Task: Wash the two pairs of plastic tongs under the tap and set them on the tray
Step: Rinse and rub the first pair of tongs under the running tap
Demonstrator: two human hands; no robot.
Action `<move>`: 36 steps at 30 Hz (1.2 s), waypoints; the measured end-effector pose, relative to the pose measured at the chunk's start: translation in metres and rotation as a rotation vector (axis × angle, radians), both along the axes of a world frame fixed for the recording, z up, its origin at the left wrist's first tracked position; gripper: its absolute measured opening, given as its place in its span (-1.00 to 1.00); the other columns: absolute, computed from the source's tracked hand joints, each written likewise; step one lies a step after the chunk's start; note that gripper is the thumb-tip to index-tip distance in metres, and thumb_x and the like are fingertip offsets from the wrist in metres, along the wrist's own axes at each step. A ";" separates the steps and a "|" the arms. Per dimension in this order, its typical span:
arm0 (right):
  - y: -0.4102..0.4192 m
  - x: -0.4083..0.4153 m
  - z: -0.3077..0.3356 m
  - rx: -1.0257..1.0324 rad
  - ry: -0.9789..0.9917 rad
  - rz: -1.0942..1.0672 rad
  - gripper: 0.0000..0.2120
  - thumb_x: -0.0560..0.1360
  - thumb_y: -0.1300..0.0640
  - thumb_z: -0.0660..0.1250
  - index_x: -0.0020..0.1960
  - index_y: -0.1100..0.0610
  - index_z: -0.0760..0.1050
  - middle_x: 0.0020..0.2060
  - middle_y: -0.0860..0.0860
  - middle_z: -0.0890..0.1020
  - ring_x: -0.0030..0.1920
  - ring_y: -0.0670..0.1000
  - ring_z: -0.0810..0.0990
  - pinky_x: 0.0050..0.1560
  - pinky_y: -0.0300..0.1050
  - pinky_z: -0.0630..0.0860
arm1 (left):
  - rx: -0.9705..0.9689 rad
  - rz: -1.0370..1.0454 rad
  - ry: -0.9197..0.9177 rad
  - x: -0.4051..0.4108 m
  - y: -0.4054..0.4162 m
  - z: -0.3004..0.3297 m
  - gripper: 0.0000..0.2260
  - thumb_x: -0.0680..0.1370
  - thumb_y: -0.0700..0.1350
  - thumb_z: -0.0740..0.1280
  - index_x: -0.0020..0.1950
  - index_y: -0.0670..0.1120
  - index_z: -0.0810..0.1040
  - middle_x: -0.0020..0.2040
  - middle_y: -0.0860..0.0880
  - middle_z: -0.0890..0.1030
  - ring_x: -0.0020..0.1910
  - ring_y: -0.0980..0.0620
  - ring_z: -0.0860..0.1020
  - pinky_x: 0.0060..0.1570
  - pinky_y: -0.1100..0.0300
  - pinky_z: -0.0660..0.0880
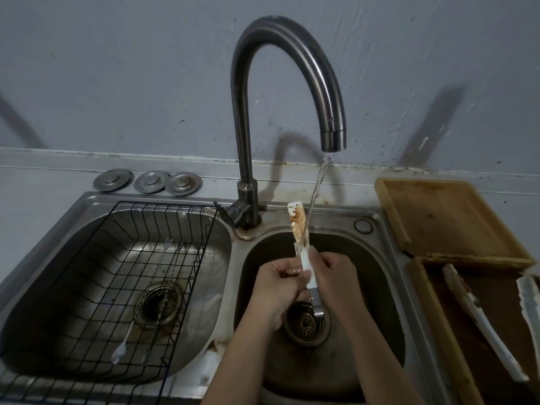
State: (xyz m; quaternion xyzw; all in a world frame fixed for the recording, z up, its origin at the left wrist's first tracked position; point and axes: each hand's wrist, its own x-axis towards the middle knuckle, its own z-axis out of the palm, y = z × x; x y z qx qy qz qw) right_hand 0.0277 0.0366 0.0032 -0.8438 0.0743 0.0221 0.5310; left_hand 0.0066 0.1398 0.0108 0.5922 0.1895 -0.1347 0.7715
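Note:
Over the right sink basin [377, 287], both my hands hold a white pair of plastic tongs [298, 226] upright, its tip smeared with brown sauce. Water runs from the curved tap [333, 135] onto the tongs. My left hand [277, 285] grips the handle from the left and my right hand [333, 276] from the right. A second white pair of tongs [479, 323], also stained, lies in the dark wooden tray [432, 317] at the right.
The left basin holds a black wire rack [87, 282] with a small fork [157, 276] and a spoon in it. Three metal drain covers [149, 181] sit behind it. A lighter wooden tray [447, 217] lies behind the dark tray.

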 end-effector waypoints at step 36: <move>-0.037 -0.006 0.010 -0.503 0.011 0.401 -0.83 0.56 -0.05 0.14 -0.15 0.00 0.35 -0.06 0.09 0.41 -0.24 -0.03 0.50 -0.32 -0.22 0.43 | -0.372 0.102 0.112 0.000 -0.008 -0.014 -0.75 0.61 -0.08 0.18 0.06 -0.21 0.57 -0.21 -0.12 0.71 -0.25 0.04 0.68 -0.17 0.21 0.61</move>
